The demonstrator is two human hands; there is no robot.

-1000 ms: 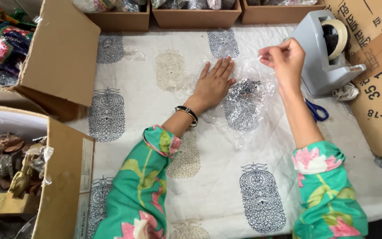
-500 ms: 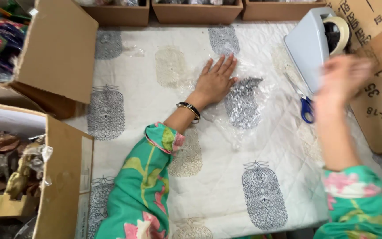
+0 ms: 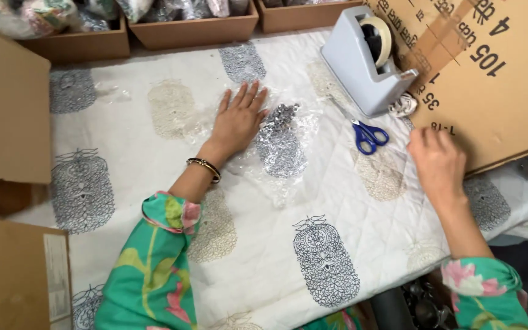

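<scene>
Here the counter (image 3: 154, 153) is covered by a white quilted cloth printed with grey and beige motifs, and it fills most of the view. A large brown cardboard box (image 3: 490, 79) lies over its right edge, another cardboard flap (image 3: 7, 104) stands at the left, and low brown trays (image 3: 197, 30) of wrapped goods line the far side. A grey tape dispenser (image 3: 362, 61) with a roll of tape sits just beside the big box. The left hand (image 3: 236, 122) lies flat, fingers spread, its grip open, pressing on a clear plastic bag (image 3: 282, 146) that holds a dark patterned item; the bag lies near the middle of the counter, under and to the right of that hand. The right hand (image 3: 438, 162) hovers at the edge of the big box, fingers loosely curled and holding nothing, well apart from the bag. Blue-handled scissors (image 3: 368, 135) lie between the bag and the right hand, close to the dispenser. A thin dark bangle (image 3: 204, 166) circles the left wrist.
</scene>
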